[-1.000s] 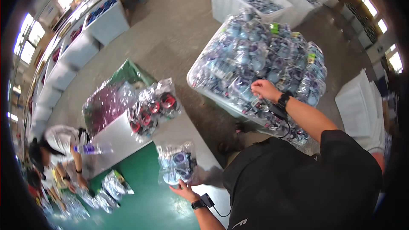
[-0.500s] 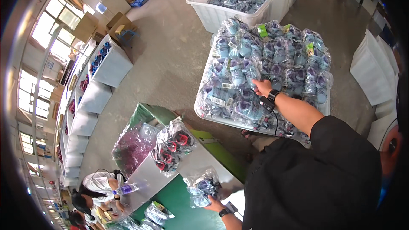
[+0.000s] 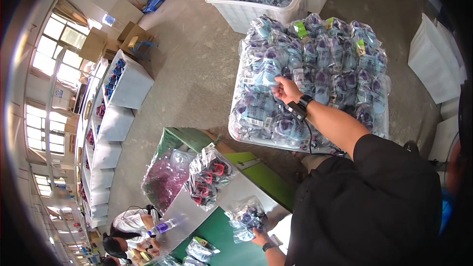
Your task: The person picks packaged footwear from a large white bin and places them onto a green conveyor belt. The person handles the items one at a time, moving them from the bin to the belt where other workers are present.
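My right hand (image 3: 288, 90) reaches out over a white bin (image 3: 234, 130) heaped with bagged light-blue and purple shoes. Its fingers are closed at the lower edge of one clear bag of shoes (image 3: 268, 69) on the heap. Down at the green-topped table (image 3: 224, 241), my left hand (image 3: 260, 236) grips another clear bag of blue and dark shoes (image 3: 245, 219). Dark straps circle both wrists, and a small black device with a cable hangs at the right one.
Bagged black-and-red shoes (image 3: 209, 175) lie on the table's metal part, beside a green sack of pinkish plastic (image 3: 167, 172). More bagged shoes (image 3: 201, 250) lie on the green top. A co-worker (image 3: 130, 226) sits beyond. White bins (image 3: 217, 10) stand behind and along the left.
My right hand has moved left across the heap, with a bag of shoes at its fingers. My left hand keeps its bag over the table. The whole view has shifted slightly.
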{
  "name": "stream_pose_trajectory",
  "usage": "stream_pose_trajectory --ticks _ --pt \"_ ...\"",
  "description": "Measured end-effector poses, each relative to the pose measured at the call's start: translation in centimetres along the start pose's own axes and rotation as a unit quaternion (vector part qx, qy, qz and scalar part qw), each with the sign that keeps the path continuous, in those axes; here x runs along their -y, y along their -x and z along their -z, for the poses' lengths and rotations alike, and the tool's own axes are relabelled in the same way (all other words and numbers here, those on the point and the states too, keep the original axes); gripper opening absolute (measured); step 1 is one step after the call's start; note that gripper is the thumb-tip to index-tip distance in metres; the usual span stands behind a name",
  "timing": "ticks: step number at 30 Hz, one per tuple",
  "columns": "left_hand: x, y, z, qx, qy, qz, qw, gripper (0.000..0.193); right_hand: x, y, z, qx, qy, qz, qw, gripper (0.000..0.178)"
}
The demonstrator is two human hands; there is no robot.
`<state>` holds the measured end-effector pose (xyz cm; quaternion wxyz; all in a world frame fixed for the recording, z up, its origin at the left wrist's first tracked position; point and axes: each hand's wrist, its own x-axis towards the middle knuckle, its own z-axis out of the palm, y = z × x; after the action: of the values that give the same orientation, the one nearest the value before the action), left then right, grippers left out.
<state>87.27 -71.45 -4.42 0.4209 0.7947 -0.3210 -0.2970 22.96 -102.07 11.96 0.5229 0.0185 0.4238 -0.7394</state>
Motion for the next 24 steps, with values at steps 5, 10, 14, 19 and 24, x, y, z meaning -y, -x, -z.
stream_pose_trajectory --ticks 5,10,14,19,24 --pt "-4.0 0.8 0.0 0.058 -0.038 0.164 0.984 0.05 -1.0 -2.8 3.4 -0.06 0.206 -0.13 0.968 0.037" --pt "-3.3 1.2 0.7 -0.034 0.018 0.129 0.991 0.048 -0.9 2.9 2.4 -0.061 0.272 -0.049 0.959 0.046" --pt "-9.7 2.7 -0.3 0.09 0.206 0.165 0.96 0.05 -0.6 9.1 3.5 -0.007 0.358 0.021 0.933 0.033" --pt "-13.1 2.6 -2.0 0.316 0.292 0.179 0.885 0.027 -2.2 15.5 1.7 0.214 0.464 -0.045 0.858 0.035" --pt "-21.6 4.5 -4.8 0.418 0.276 0.168 0.849 0.029 -4.8 21.4 -1.2 0.356 0.537 -0.044 0.763 0.049"
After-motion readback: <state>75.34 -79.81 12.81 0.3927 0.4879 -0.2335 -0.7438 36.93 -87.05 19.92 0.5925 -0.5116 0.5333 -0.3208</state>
